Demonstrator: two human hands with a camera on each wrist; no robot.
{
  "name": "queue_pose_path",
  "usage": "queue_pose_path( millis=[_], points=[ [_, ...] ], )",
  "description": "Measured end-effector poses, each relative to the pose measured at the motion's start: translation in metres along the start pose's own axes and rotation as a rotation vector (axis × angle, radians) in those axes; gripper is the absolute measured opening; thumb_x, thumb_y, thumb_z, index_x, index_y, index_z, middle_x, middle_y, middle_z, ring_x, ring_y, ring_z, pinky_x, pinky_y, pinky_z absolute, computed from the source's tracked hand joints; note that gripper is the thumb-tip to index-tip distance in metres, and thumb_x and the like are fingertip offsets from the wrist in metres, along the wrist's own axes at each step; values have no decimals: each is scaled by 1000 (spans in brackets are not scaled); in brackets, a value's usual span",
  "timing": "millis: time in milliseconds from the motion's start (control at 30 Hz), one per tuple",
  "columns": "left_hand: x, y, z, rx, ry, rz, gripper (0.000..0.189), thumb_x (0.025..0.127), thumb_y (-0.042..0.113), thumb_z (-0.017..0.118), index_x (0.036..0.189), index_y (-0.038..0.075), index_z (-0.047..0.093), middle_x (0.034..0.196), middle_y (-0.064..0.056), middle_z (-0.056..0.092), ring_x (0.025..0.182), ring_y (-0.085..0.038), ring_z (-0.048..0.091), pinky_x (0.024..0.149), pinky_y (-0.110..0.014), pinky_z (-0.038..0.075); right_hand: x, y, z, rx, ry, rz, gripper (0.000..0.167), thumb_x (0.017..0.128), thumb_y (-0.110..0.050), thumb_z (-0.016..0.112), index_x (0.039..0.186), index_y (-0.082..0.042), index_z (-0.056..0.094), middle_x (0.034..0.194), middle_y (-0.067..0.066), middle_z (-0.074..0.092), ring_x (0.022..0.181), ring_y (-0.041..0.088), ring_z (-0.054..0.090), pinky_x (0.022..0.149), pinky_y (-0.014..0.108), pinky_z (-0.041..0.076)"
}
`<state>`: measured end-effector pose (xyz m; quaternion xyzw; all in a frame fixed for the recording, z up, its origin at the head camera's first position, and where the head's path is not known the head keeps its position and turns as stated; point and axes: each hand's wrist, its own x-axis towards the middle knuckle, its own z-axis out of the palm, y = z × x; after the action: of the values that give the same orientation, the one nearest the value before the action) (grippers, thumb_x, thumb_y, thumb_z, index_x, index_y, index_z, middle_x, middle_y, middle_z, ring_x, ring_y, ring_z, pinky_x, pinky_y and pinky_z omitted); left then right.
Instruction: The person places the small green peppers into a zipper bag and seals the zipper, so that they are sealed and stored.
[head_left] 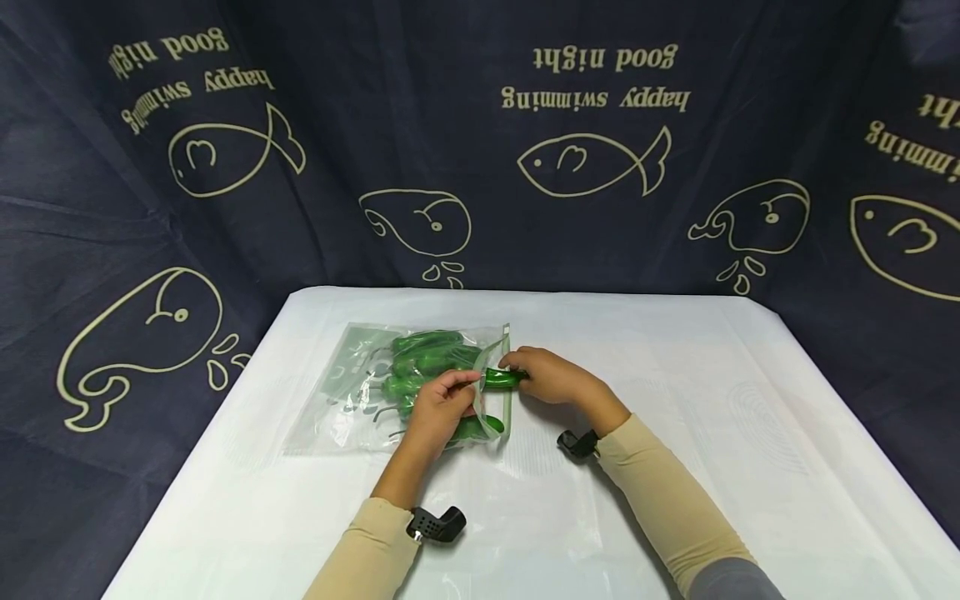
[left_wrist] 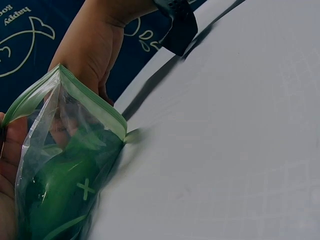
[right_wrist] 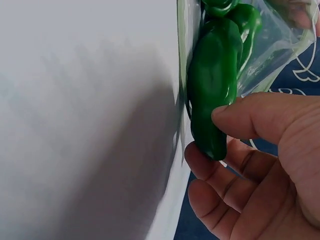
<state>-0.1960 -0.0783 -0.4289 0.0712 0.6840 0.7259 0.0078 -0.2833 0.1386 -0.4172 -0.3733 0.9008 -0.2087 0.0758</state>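
A clear zip bag [head_left: 318,421] with a green-edged mouth lies on the table, its opening toward the right. Several green peppers [head_left: 427,364] are inside it, some with stems pointing left. My left hand [head_left: 438,408] holds the upper edge of the mouth, lifting it apart from the lower edge. At that opening my right hand [head_left: 555,377] pinches the end of one green pepper [right_wrist: 212,80] between thumb and fingers. That pepper lies partly within the bag. Through the plastic in the left wrist view, the right fingers show blurred behind the zip strip [left_wrist: 95,100].
A white cloth covers the table [head_left: 675,358]. Behind it hangs a dark blue curtain [head_left: 480,83] with fish and whale drawings. Each wrist wears a black camera band [head_left: 437,525].
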Motion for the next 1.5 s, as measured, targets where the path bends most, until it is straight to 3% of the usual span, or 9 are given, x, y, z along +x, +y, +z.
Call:
queue_pose_path(
  millis=[67, 367, 833, 1033, 1267, 1500],
  points=[
    [-1, 3, 0, 5, -1, 2, 25, 95, -5, 56, 116, -12, 65, 82, -9, 59, 75, -14, 56, 68, -26, 56, 1, 1, 1, 0, -2, 5, 32, 93, 2, 61, 123, -8, 65, 108, 4, 63, 98, 19, 59, 86, 39, 49],
    [10, -24, -3, -12, 26, -6, 24, 95, -2, 58, 117, -7, 67, 83, -7, 60, 75, -15, 57, 67, -26, 56, 4, 4, 3, -1, 4, 20, 26, 93, -3, 65, 118, -10, 66, 108, 6, 66, 102, 23, 61, 87, 41, 50],
    [11, -25, -2, -6, 28, -7, 24, 95, 0, 60, 117, -5, 68, 89, -9, 62, 77, -15, 59, 68, -27, 56, 9, 4, 3, 13, 2, 21, 14, 92, -10, 71, 104, -10, 64, 86, -2, 63, 77, 12, 56, 71, 33, 48],
    [9, -20, -2, -12, 21, -18, 24, 96, -3, 58, 117, -9, 66, 88, -8, 61, 76, -15, 58, 67, -26, 56, 11, 4, 5, 2, 7, 39, 15, 91, -15, 74, 100, -10, 64, 76, -4, 59, 67, 11, 51, 63, 31, 44],
    [-2, 4, 1, -11, 0, -2, 23, 95, -6, 56, 116, -13, 64, 89, -10, 62, 78, -14, 58, 69, -25, 56, 13, 3, 7, 6, 37, 51, 15, 89, -15, 76, 97, -9, 64, 70, -4, 57, 60, 10, 48, 57, 28, 40],
    [9, -20, -2, -29, 12, -7, 24, 96, -4, 57, 118, -11, 65, 88, -6, 61, 77, -13, 57, 68, -26, 56, 15, 0, 8, 38, 51, 59, 13, 90, -11, 74, 99, -8, 65, 71, -4, 57, 59, 10, 47, 55, 26, 39]
  ],
)
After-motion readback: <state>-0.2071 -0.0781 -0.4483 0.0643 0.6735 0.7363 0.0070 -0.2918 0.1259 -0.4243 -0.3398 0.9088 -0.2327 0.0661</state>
